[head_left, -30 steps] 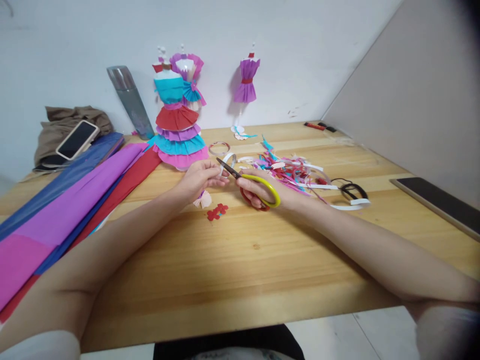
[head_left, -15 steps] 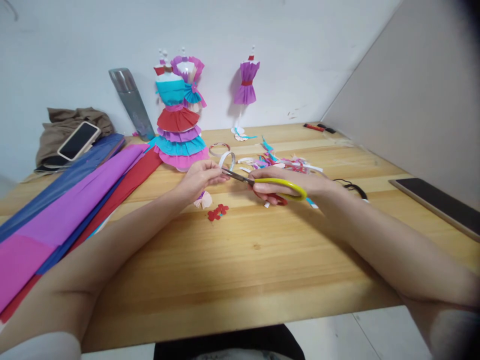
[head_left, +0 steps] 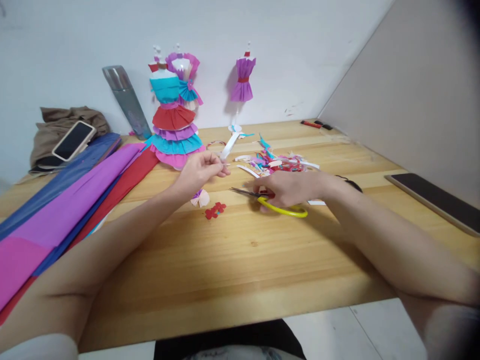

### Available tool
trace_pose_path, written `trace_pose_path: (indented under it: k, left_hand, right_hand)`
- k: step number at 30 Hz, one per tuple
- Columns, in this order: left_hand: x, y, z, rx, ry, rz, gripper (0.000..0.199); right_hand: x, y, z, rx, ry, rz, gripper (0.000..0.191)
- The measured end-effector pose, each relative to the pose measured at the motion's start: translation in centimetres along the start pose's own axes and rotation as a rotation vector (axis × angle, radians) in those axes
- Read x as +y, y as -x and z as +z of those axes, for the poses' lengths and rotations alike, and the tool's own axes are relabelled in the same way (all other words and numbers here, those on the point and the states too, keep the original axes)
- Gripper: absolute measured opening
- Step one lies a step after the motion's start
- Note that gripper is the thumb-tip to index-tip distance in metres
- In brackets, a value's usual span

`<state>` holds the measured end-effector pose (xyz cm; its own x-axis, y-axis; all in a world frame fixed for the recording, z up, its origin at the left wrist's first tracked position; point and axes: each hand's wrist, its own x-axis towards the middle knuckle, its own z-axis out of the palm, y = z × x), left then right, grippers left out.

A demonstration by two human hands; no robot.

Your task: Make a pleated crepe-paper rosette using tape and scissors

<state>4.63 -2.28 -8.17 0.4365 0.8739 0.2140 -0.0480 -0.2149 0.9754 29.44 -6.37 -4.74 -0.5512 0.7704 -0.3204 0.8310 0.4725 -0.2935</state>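
Note:
My left hand (head_left: 205,170) is closed in a pinch on a narrow white strip (head_left: 230,146), which sticks up from the fingertips. In my right hand (head_left: 288,187) are scissors (head_left: 283,207) with a yellow handle loop, held low over the table, their blades pointing left toward my left hand but apart from it. Beneath my left hand lie a pale pink and purple paper piece (head_left: 201,198) and a few small red paper flowers (head_left: 215,210). Beyond my right hand is a heap of coloured paper scraps (head_left: 279,162). A roll of tape (head_left: 216,144) lies partly hidden behind the strip.
Small dress forms in crepe-paper dresses (head_left: 173,119) stand at the back, one in a purple dress (head_left: 243,80). Folded crepe paper (head_left: 75,200), a phone (head_left: 74,141) and a bottle (head_left: 127,102) are left. A dark flat device (head_left: 435,200) lies right.
My right hand has drawn the scissors away from the white strip and lowered them toward the table. The strip, curled into a loop before, now stands straighter in my left hand.

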Motion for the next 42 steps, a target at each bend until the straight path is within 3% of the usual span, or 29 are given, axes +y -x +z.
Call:
trace_pose_path:
  k: [2, 7, 11, 15, 20, 28, 36, 42]
  left_hand:
    - [-0.3, -0.3, -0.2, -0.002, -0.121, 0.015, 0.019]
    - [-2.1, -0.5, -0.5, -0.037, -0.472, -0.015, 0.018]
    - [-1.9, -0.1, -0.4, -0.143, -0.317, -0.055, 0.024]
    - [-1.5, -0.1, -0.5, -0.121, -0.121, -0.131, 0.031]
    - [-1.4, -0.1, -0.5, -0.105, 0.018, -0.178, 0.033]
    - [-0.7, 0.4, 0.0, -0.146, 0.119, -0.176, 0.035]
    - [-0.8, 0.2, 0.1, -0.046, 0.254, -0.207, 0.030]
    - [-0.4, 0.2, 0.2, 0.040, 0.316, -0.206, 0.027]
  right_hand:
    - [-1.0, 0.0, 0.2, -0.069, 0.111, 0.051, 0.017]
    - [-3.3, 0.3, 0.4, -0.084, 0.232, 0.207, 0.021]
    - [-4.4, 0.5, 0.5, -0.080, 0.251, 0.248, 0.018]
    - [-4.5, 0.6, 0.8, 0.000, 0.218, 0.186, 0.012]
    - [-4.7, 1.2, 1.1, 0.072, 0.189, 0.164, 0.019]
    - [-5.3, 1.1, 1.1, 0.002, 0.286, 0.198, 0.024]
    - [-4.5, 0.6, 1.5, -0.005, 0.260, 0.167, 0.015]
    - [-2.6, 0.8, 0.0, 0.068, 0.141, 0.138, 0.004]
